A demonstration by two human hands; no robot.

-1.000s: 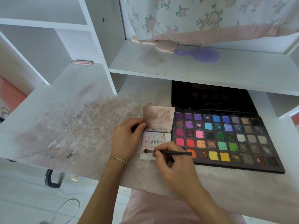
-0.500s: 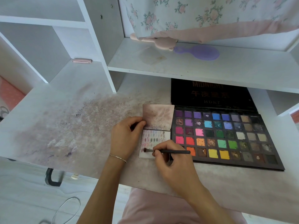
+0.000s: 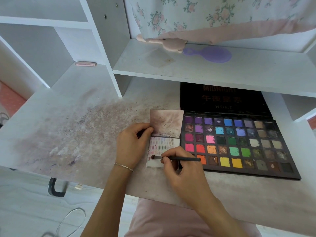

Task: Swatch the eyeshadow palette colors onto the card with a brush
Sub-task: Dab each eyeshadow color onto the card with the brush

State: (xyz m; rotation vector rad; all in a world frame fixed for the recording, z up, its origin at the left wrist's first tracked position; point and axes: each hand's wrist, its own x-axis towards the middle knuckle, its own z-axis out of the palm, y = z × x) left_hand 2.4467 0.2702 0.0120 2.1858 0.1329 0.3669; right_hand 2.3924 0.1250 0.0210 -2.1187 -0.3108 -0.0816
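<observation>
Little moved: right hand (image 3: 184, 170) still pinches thin black brush (image 3: 181, 158), tip on white swatch card (image 3: 176, 142) beside palette (image 3: 239, 144); left hand (image 3: 131, 147) pinches card's flap. Keep strokes short, light.

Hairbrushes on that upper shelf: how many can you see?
2. A purple hairbrush lies on the shelf; a pink hairbrush lies left of it, partly under the floral cloth, which may hide more.

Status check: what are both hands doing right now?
Right hand pinching brush, tip on card. Left hand holding card's left edge. Palette open alongside; nothing blocking.
</observation>
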